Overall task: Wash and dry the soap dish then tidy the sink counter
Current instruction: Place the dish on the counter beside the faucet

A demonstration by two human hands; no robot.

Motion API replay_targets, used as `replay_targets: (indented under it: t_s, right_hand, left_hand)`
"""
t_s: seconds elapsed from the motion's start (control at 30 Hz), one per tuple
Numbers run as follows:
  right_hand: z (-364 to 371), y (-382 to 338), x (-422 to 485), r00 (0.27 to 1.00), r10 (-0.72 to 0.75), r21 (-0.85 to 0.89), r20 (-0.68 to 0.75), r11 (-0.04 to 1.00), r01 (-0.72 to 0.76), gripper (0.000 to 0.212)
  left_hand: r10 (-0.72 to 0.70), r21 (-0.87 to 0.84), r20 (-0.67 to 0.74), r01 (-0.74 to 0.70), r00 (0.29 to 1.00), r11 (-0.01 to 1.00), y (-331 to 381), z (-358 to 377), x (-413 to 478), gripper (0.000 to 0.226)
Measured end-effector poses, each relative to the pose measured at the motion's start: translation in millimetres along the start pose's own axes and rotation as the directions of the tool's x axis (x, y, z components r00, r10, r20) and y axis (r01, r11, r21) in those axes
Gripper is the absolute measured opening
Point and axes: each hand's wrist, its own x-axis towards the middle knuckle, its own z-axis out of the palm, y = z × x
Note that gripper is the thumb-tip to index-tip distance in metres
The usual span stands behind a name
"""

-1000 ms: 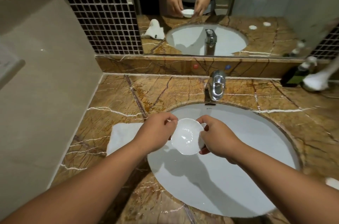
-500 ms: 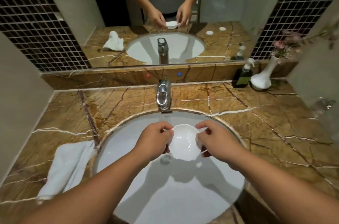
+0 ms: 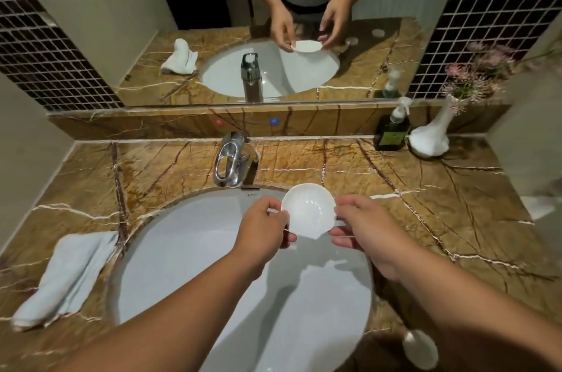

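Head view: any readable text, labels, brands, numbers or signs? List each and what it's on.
No text can be read for certain.
Sink: small dark mark on the back rim just below the tap, too small to read.
Soap bottle: green label, print blurred, unreadable.
Backsplash: one red dot and one blue dot, no lettering legible.
Soap dish, towel, vase: no writing visible.

Dim warm light, hard shadows, edges warped and blurred
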Motion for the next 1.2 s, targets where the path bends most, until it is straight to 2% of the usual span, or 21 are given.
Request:
replay_targets:
  t_s: [0.2,0.47,0.63,0.93,1.2]
  right_hand:
    - [-5.9,-10.4,31.1,1.0,0.011,-0.008,-0.006,1.0,-0.012,0.022]
    - [-9.8,-33.4,90.8,0.992,0.116,0.043,-0.041,0.993,-0.114,0.029]
    - [-10.8,-42.5,122.4,0.988,0.131,-0.016,-0.083,0.991,-0.132,0.031]
    - [-15.1,-42.8,154.0,0.983,0.143,-0.019,-0.117,0.989,-0.147,0.034]
    - [-15.7,-39.9,163.7,0.983,0.138,-0.011,-0.118,0.99,-0.14,0.035]
  left_hand:
    - [0.027,0.002,0.022,-0.028,0.999,1.0,9.1,12.7,29.8,0.027]
    - [0.027,0.022,0.009,-0.027,1.0,0.999,34.4,26.9,84.2,0.028]
    - [-0.016,0.055,-0.018,0.017,1.0,0.998,43.4,36.5,114.4,0.032]
    - [-0.06,0.062,-0.035,0.062,0.998,0.996,46.3,44.0,145.3,0.031]
    - [-0.027,0.178,-0.025,0.031,0.999,0.983,47.1,47.1,150.9,0.02]
